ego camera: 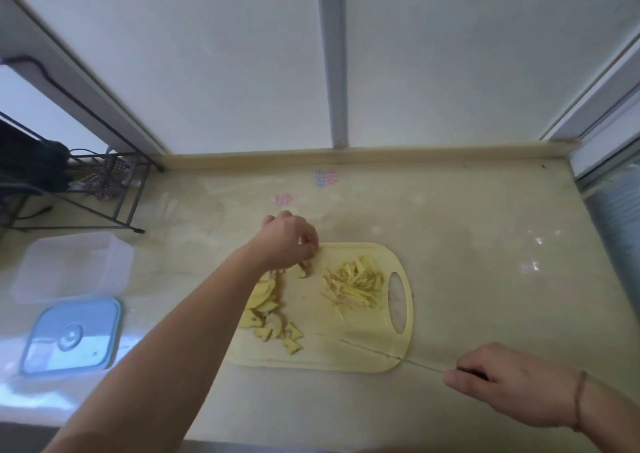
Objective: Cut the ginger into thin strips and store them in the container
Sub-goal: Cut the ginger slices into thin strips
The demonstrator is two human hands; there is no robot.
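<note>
A pale yellow cutting board [311, 352] lies on the counter. Thin ginger strips [356, 286] are piled near the board's handle hole on the right. Flat ginger slices [268, 314] lie along the board's left side. My left hand [289, 241] hovers over the board's far left corner, fingers curled down onto a ginger slice [302, 270]. My right hand [509, 388] is off the board's near right corner and grips a knife [377, 350], whose thin blade rests over the board's near edge. The clear container [74, 267] stands at the left, with nothing visible inside.
The container's blue lid [71, 336] lies on the counter in front of it. A black wire rack [86, 182] stands at the far left. Frosted window panes rise behind the counter. Two small stickers [325, 178] mark the counter's back part.
</note>
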